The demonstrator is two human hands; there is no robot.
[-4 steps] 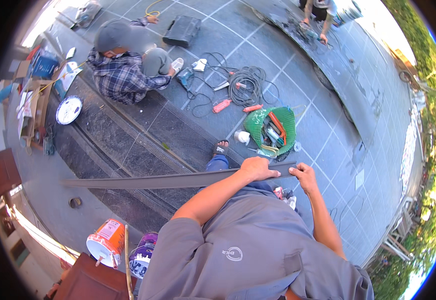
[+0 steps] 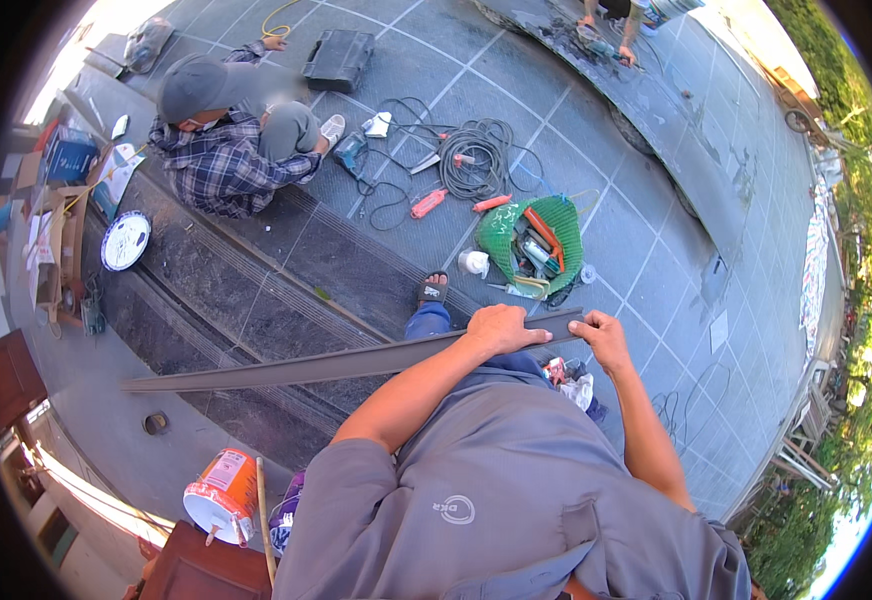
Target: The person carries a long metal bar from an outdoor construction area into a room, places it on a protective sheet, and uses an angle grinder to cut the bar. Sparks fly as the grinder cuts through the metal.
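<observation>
A long dark grey strip (image 2: 356,364), like a trim profile, runs across in front of my waist and out to the left. Near its right end my left hand (image 2: 501,330) is closed around it from above. At that end my right hand (image 2: 601,338) pinches the edge between thumb and fingers. Just beyond the strip sits a green bag (image 2: 501,235) with hand tools inside, an orange-handled one among them. A white bottle (image 2: 474,263) stands beside the bag.
One person (image 2: 221,150) crouches on the dark steps (image 2: 256,300); another person's hand (image 2: 627,54) works on a large dark slab (image 2: 676,160). Coiled cable (image 2: 474,160), a power tool (image 2: 351,152) and a black case (image 2: 339,60) lie on the tiles. An orange bucket (image 2: 224,485) stands lower left.
The view has shifted slightly, so the surroundings sit a little further left and higher. Both my hands keep their hold on the strip, whose right end is slightly raised.
</observation>
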